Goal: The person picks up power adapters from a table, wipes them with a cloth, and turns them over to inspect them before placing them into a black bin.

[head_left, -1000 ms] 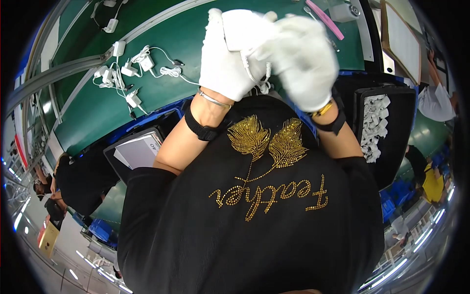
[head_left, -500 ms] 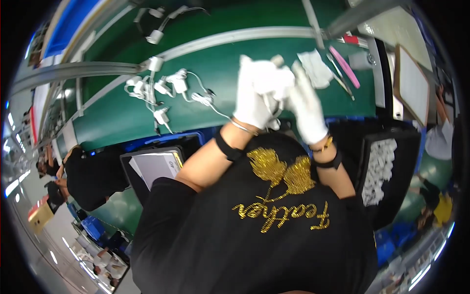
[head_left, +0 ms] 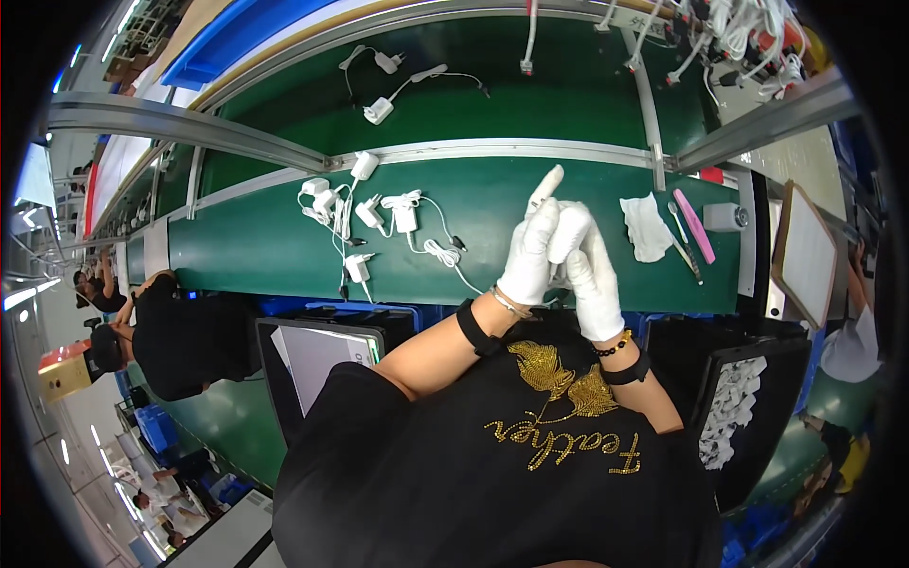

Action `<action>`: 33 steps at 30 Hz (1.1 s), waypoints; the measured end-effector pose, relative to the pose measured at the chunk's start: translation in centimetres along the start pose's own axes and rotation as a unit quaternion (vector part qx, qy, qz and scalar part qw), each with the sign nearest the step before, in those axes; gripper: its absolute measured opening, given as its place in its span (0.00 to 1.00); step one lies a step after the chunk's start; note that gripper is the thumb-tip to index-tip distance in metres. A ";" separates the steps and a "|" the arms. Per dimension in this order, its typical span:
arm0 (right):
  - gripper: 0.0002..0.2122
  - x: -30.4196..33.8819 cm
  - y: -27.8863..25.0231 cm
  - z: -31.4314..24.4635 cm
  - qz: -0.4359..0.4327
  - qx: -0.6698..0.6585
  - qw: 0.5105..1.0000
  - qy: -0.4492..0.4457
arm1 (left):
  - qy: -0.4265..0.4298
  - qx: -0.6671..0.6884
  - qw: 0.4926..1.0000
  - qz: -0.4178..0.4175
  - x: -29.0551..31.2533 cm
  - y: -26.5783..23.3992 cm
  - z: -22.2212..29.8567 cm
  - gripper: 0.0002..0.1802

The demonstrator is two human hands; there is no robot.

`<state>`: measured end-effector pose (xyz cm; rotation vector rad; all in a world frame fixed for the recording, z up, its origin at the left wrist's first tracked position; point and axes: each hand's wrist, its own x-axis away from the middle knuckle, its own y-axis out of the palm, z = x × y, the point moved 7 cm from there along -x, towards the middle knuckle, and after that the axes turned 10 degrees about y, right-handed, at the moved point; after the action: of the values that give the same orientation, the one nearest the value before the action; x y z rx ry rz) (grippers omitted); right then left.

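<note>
Both of my hands wear white gloves and meet over the near half of the green bench. Between them is a white power adapter (head_left: 567,233), partly covered by fingers. My left hand (head_left: 528,254) grips it from the left, with one finger stretched up and away. My right hand (head_left: 594,282) closes on its right side, fingers bent against it. A white cable trails from the left wrist to a coiled cable (head_left: 441,253) on the bench. Left of my hands lie several white plug adapters with cables, among them one adapter (head_left: 405,216) and another near the front edge (head_left: 357,268).
To the right lie a white cloth (head_left: 647,228), a pink strip-shaped tool (head_left: 694,225), a thin brush-like tool (head_left: 684,237) and a small grey container (head_left: 725,218). More adapters (head_left: 379,111) sit beyond the metal rail (head_left: 492,149). A black bin of white pieces (head_left: 734,412) stands right; cables hang upper right.
The view has shifted, so the bench sits lower in the picture. My hands were blurred and now hold the adapter close together, with one left finger extended upward.
</note>
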<state>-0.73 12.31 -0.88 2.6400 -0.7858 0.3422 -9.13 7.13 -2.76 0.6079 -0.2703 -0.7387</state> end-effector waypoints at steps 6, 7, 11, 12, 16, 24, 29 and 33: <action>0.38 -2.7 0.3 1.3 0.059 -0.063 0.996 -0.012 | 0.006 -0.012 0.999 0.052 -2.7 -1.9 -1.5 0.32; 0.37 -2.9 0.4 1.4 0.052 -0.081 0.995 -0.016 | 0.015 -0.063 0.995 0.069 -2.9 -2.3 -1.3 0.32; 0.35 -3.6 0.1 0.7 0.038 -0.149 0.988 -0.022 | 0.028 -0.212 0.975 -0.067 -5.0 -2.2 -0.3 0.29; 0.33 -3.5 0.1 0.4 0.029 -0.179 0.983 -0.011 | 0.089 -0.304 0.946 -0.074 -6.6 -4.1 0.2 0.28; 0.28 -3.3 -1.6 0.2 0.013 -0.312 0.950 0.006 | 0.260 -0.634 0.728 -0.020 -18.5 -11.3 6.3 0.34; 0.26 -2.4 -1.1 -3.4 -0.141 -0.532 0.834 -0.026 | 0.040 -0.936 0.302 -0.178 -37.0 -32.9 8.0 0.49; 0.28 -2.3 -1.5 -5.3 -0.189 -0.521 0.829 -0.071 | 0.004 -0.923 0.345 -0.170 -43.1 -33.7 1.7 0.28; 0.30 0.1 -2.0 -5.4 0.014 -0.609 0.793 0.012 | 0.115 -0.893 0.408 -0.151 -43.4 -35.1 3.7 0.20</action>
<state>-0.21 16.04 3.46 1.3855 -0.6764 -0.1309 -61.02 15.56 -21.92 -1.4150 0.9550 -0.8392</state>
